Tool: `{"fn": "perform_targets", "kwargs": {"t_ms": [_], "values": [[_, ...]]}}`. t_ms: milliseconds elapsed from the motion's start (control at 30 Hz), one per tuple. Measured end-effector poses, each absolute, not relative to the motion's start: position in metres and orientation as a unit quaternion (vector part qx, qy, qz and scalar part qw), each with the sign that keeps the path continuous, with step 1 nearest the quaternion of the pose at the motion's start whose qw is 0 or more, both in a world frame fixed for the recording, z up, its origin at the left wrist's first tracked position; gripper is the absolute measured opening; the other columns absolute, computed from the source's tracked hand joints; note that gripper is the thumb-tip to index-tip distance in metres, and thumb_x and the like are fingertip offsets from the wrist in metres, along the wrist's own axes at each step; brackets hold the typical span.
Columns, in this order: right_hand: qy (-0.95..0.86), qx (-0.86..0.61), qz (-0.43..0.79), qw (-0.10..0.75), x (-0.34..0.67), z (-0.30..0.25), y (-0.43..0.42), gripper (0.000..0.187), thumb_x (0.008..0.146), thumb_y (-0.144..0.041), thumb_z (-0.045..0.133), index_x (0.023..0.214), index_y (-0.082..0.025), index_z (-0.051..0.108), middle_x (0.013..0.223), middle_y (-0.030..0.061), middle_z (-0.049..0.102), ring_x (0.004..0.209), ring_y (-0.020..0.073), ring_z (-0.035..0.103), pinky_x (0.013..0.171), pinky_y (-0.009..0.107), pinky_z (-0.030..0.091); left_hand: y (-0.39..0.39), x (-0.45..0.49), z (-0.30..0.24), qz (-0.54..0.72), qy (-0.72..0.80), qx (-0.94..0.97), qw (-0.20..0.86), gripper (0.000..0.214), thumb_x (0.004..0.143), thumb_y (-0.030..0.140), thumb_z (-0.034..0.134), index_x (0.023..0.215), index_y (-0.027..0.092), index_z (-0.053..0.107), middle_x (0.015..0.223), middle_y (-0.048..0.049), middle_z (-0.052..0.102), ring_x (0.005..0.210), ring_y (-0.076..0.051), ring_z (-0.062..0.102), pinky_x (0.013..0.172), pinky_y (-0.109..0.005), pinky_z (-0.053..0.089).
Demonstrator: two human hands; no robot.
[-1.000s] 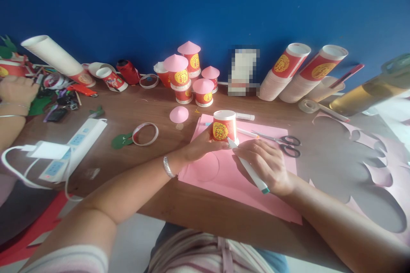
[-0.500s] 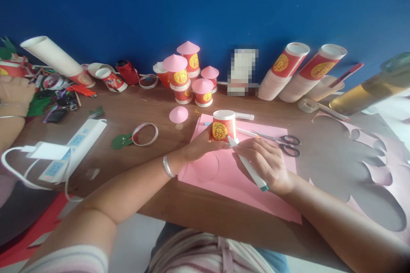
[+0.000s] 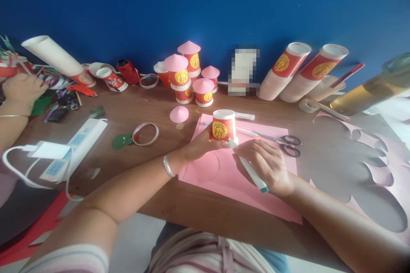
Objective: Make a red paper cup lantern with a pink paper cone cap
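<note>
A red paper cup (image 3: 220, 128) with a yellow emblem sits bottom up over the pink paper sheets (image 3: 269, 198), gripped low on its left by my left hand (image 3: 201, 143). My right hand (image 3: 265, 160) is closed round a white marker (image 3: 253, 174) with a green end. The marker's tip is at the cup's lower rim; whether it touches cannot be made out. A drawn circle shows on the paper by my left wrist. Scissors (image 3: 282, 140) with black handles lie to the right of the cup, and a white marker cap or pen (image 3: 245, 116) lies behind it.
Behind stand several cups with pink cone roofs (image 3: 203, 86), beside a loose pink cone (image 3: 179, 114). Stacked cups (image 3: 282, 68) lean at the back right near a bottle (image 3: 368, 89). Paper scraps (image 3: 381, 175) lie right. A power strip (image 3: 73, 149) and another person's hand (image 3: 24, 89) are left.
The other person's hand at the far left has shifted right. My hands, the cup and the marker have barely moved, with the marker tip slightly lower.
</note>
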State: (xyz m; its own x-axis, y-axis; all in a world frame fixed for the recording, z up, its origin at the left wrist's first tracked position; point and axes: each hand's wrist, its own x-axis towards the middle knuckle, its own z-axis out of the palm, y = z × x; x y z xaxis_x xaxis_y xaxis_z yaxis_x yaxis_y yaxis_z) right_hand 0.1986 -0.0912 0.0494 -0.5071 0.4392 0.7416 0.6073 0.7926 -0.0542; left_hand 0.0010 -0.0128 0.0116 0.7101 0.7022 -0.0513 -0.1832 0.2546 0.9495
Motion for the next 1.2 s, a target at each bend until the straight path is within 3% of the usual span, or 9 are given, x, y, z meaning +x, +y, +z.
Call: {"fn": "perform_targets", "kwargs": {"t_ms": [600, 1200], "values": [[-0.854, -0.304, -0.111, 0.407, 0.197, 0.047, -0.091, 0.027, 0.089, -0.006, 0.062, 0.114, -0.016, 0.063, 0.08, 0.0054, 0.072, 0.072, 0.0195, 0.07, 0.062, 0.032, 0.057, -0.013, 0.0, 0.016, 0.28, 0.221, 0.573, 0.738, 0.029, 0.084, 0.035, 0.076, 0.104, 0.016, 0.066, 0.099, -0.0073, 0.065, 0.096, -0.021, 0.059, 0.089, -0.036, 0.046], [-0.862, -0.306, -0.108, 0.389, 0.197, 0.052, -0.091, 0.021, 0.094, -0.006, 0.055, 0.111, -0.016, 0.062, 0.081, 0.007, 0.071, 0.072, 0.0187, 0.068, 0.062, 0.032, 0.057, -0.014, 0.0, 0.021, 0.266, 0.235, 0.567, 0.743, 0.044, 0.08, 0.036, 0.081, 0.115, 0.016, 0.063, 0.111, -0.0107, 0.066, 0.107, -0.025, 0.06, 0.095, -0.04, 0.046]]}}
